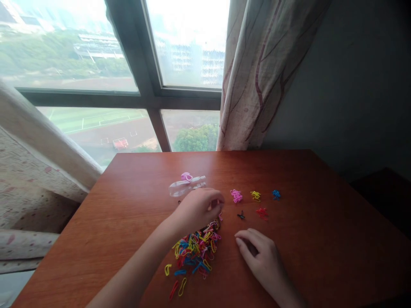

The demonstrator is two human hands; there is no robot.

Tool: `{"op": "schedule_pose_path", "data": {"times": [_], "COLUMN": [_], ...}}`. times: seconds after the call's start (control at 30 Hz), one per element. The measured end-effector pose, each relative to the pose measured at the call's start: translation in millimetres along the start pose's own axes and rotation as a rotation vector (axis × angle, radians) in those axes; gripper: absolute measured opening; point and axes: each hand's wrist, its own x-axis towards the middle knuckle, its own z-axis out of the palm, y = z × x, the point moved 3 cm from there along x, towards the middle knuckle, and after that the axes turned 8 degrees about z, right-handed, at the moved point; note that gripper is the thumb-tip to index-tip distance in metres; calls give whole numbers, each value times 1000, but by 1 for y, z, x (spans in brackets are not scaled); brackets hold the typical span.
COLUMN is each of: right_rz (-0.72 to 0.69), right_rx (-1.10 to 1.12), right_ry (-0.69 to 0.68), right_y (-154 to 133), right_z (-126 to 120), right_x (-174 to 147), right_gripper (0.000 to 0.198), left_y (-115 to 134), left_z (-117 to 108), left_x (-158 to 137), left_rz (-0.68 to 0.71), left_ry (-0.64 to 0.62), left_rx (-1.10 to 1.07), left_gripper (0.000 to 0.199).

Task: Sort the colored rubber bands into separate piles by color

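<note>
- Your left hand [199, 208] is above the far end of the mixed heap of coloured bands [192, 249], fingers curled inward; you cannot tell here whether they pinch a band.
- Your right hand [258, 251] is low, right of the heap, thumb tip close to forefinger; its grip can't be told either.
- Risk: looped bands may snag, so lifting one could drag others out.
- Risk: the black bands [241, 215] and red bands [262, 213] lie just beyond your right hand; a careless sweep could mix them.
- Pink bands [236, 196], yellow bands [255, 196] and blue bands [276, 194] form a row behind those.
- Surface: reddish-brown wooden table [321, 201]; clear container [175, 189] behind the heap.
- Room: window [149, 64] ahead, patterned curtains [253, 77], dim wall [346, 94] right.
</note>
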Motion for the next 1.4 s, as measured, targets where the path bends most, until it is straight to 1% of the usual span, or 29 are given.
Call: {"op": "schedule_pose_path", "data": {"times": [0.07,0.13,0.23,0.33,0.43,0.57,0.67,0.8,0.93,1.07,1.2,1.4], "right_rz": [27,46,46,24,-4,-20,-34,-74,-77,-68,-62,-59], "right_rx": [16,24,25,19,35,49,20,-4,-2,5,9,15], "right_ry": [-29,-50,-70,-74,-66,-42,-21,-14,-17,-22,-23,-12], "right_y": [-1,-5,-13,-23,-29,-27,-24,-24,-24,-23,-23,-23], "right_z": [-2,-4,-7,-7,-3,5,8,9,9,9,10,8], "right_x": [4,10,21,30,37,40,37,34,33,33,33,33], "right_gripper": [16,16,16,16,16,16,16,18,18,17,17,17], "left_y": [-9,-18,-30,-38,-45,-55,-60,-64,-64,-60,-57,-50], "left_z": [-13,-17,-13,-9,-11,-19,-22,-21,-17,-15,-12,-11], "left_x": [-23,-42,-61,-70,-75,-82,-87,-89,-88,-86,-85,-87], "left_rz": [-42,-82,-139,-168,-204,-258,-291,-335,-356,-398,-396,-352], "left_ry": [67,78,72,74,110,135,103,28,-46,-71,-120,-177], "left_rx": [52,96,138,139,142,222,302,365,440,518,497,383], "left_gripper": [13,13,13,15,15,15,18,24,23,20,20,17]}}
